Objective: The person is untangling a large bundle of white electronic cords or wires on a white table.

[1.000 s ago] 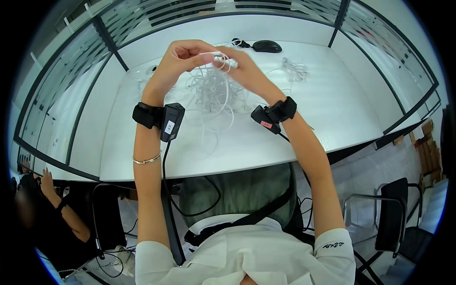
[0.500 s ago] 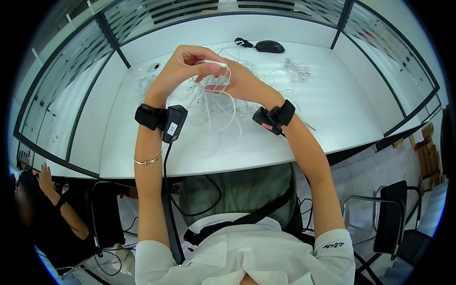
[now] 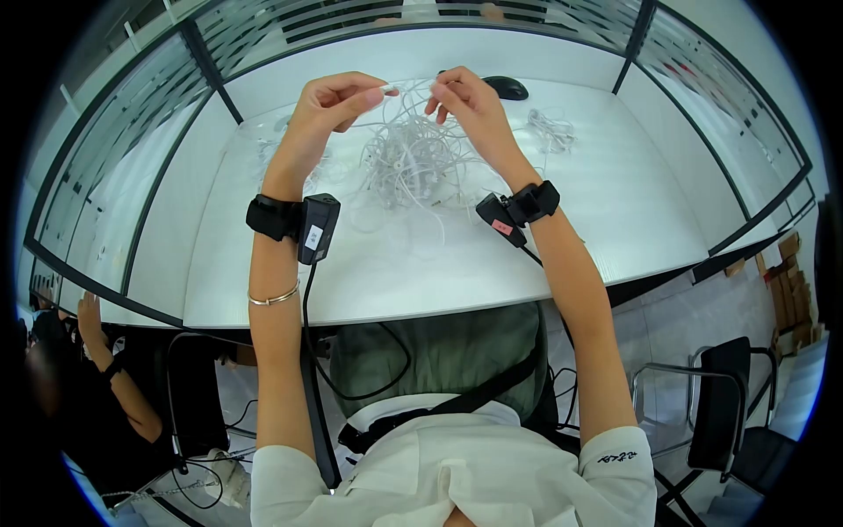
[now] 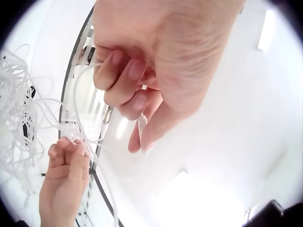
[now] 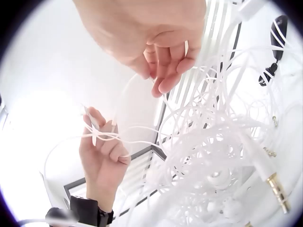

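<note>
Above a white table [image 3: 351,290], my left hand [image 3: 325,110] pinches a slim white end piece [image 4: 142,124] of an earphone cable between thumb and forefinger. Thin white loops hang from that hand in the right wrist view. My right hand [image 3: 479,114], a short way to the right, pinches white cable [image 4: 81,113] at its fingertips. Between and below both hands lies a big tangled pile of white earphone cables [image 3: 413,167]. A gold-tipped audio plug [image 5: 278,194] sticks out of the pile in the right wrist view.
Behind the pile, a black mouse [image 3: 507,88] sits near the back panel [image 3: 544,53]. A small cable bundle [image 3: 551,132] lies to the right, another [image 3: 268,154] to the left. Glass-topped partitions enclose the table's back and sides. Another person [image 3: 132,395] sits at lower left.
My hands, together over the pile before, have drawn apart. The right hand moved up and to the right, and the left rose slightly. More of the pile now shows between them.
</note>
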A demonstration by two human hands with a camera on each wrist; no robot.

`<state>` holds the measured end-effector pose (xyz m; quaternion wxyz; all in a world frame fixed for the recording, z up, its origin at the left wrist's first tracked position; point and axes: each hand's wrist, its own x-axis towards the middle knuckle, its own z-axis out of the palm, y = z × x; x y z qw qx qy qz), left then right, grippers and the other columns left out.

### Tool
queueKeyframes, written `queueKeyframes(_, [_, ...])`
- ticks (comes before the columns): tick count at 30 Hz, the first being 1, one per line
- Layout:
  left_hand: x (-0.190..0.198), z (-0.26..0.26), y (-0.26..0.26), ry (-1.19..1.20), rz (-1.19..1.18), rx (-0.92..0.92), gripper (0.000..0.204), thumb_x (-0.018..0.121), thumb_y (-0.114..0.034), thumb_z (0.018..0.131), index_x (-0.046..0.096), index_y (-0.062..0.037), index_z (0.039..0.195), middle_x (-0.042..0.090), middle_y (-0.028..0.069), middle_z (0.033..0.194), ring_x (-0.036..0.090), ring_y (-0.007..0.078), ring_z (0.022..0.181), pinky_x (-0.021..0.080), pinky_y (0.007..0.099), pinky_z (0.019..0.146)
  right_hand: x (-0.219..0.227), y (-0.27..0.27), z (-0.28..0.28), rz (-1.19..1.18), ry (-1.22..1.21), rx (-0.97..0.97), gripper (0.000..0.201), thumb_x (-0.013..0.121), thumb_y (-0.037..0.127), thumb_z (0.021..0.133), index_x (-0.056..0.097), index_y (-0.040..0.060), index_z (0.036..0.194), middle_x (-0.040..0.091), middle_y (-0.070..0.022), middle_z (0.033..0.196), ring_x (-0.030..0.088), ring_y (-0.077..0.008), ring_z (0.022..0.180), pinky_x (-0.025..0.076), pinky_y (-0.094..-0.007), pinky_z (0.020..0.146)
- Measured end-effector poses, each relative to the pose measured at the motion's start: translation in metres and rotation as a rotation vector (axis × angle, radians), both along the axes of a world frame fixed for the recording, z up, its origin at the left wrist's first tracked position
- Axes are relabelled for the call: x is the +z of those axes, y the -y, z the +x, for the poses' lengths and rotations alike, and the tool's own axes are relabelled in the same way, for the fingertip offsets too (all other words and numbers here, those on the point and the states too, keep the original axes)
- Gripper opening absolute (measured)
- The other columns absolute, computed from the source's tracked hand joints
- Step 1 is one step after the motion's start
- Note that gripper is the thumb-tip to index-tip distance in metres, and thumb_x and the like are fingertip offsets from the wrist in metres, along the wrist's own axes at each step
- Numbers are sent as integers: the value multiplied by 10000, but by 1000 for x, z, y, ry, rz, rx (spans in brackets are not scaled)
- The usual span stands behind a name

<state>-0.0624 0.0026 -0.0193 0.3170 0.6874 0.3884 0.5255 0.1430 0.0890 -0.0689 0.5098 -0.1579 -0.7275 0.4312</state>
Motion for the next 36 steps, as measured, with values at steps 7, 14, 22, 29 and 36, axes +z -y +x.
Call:
queueKeyframes(7, [2,-2,3,117,22,18,226,618,-223,860,679,-37,973,343,-94,546,215,28,501,144,211,480,-3,-16,-2,-143,-59,-58,201,582,185,889,542,-11,868,611,-75,645,531,-98,546,418,-224,528])
queueKeyframes(14, [17,0,1,159,95,134,211,654,-244,843,672,-71,963,333,-115,529,233,11,479,138,211,468,15,14,-38,-56,31,27,282,572,240,897,525,15,1061,670,-82,787,585,-117,655,434,-236,669])
queueKeyframes(22, [28,16,1,48,155,243,228,670,-245,839,660,-74,990,345,-125,531,229,-9,479,124,209,460,27,23,-26,109,-7,1,292,567,307,882,634,23,893,654,-26,826,556,-123,682,430,-252,673])
queueKeyframes(29, [40,29,8,19,120,338,237,695,-259,802,673,-65,937,405,-94,524,304,7,491,188,194,461,39,20,-24,200,161,-380,252,643,310,824,641,60,796,644,-19,701,543,-130,565,428,-269,545])
queueKeyframes(36, [61,18,-15,71,302,352,129,613,-163,878,635,-37,894,526,-67,666,431,36,581,322,213,526,37,22,-30,317,353,-272,214,628,288,827,622,86,899,643,-15,716,553,-143,573,436,-269,551])
